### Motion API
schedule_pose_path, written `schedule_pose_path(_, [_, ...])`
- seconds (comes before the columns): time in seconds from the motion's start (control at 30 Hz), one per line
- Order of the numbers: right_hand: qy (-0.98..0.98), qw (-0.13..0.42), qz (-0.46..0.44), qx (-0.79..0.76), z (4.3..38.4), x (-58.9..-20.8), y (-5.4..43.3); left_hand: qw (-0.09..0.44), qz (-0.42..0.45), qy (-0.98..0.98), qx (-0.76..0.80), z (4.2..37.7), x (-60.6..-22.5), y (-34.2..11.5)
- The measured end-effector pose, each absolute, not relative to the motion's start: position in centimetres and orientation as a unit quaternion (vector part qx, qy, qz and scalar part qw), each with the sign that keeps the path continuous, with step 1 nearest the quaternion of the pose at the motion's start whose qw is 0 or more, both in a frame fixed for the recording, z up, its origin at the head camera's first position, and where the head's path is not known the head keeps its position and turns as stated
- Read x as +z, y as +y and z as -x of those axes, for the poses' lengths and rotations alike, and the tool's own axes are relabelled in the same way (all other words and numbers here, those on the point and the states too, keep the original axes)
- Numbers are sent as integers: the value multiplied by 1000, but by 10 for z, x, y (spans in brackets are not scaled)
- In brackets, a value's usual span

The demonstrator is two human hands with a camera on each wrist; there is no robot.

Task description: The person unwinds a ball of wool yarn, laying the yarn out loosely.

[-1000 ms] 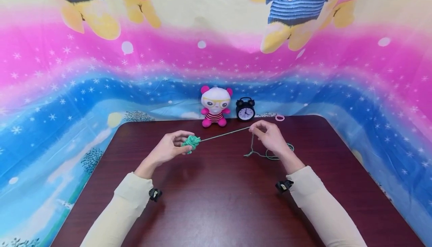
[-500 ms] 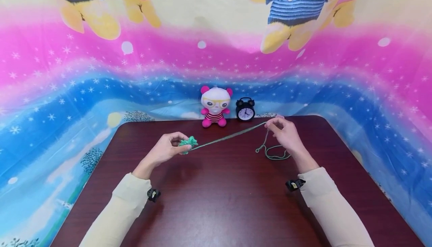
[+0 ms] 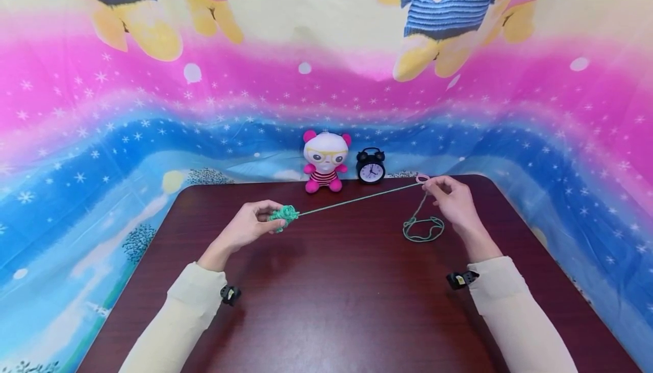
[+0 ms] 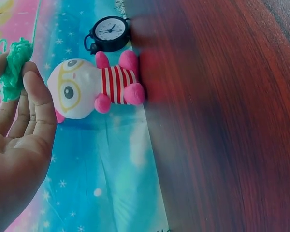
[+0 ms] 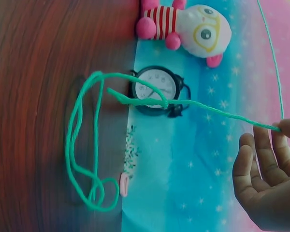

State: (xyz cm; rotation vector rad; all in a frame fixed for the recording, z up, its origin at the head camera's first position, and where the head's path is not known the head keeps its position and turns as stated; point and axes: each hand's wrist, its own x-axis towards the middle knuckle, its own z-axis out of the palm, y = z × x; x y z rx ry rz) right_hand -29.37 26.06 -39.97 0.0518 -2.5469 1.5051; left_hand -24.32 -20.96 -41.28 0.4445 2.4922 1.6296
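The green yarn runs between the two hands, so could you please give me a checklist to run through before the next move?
1. Left hand has a grip on the yarn bundle: ok, held between thumb and fingers.
2. Right hand has the strand: ok, pinched at the fingertips.
3. Strand straight between the hands: ok, no visible sag.
4. Loose end free of loops: not ok, several loops below the right hand.
5. Loops apart from the pink ring: cannot tell, they look very close.
6. Panda toy and alarm clock upright: ok.
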Motion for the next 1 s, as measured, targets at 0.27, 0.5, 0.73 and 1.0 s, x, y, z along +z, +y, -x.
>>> schedule_pose_path(0.27, [-855, 112, 16, 507, 292, -394, 279, 65, -145, 835, 527, 243, -415, -215])
schedule_pose_path(0.5, [-853, 118, 39, 508, 291, -391, 295, 66, -128, 840, 523, 242, -416, -217])
schedule_pose_path(0.73, [-831, 123, 57, 540, 289, -391, 313, 75, -120, 829, 541, 241, -414, -218])
schedule_pose_path(1.0, [-821, 138, 79, 549, 287, -393, 334, 66, -119, 838, 528, 242, -415, -222])
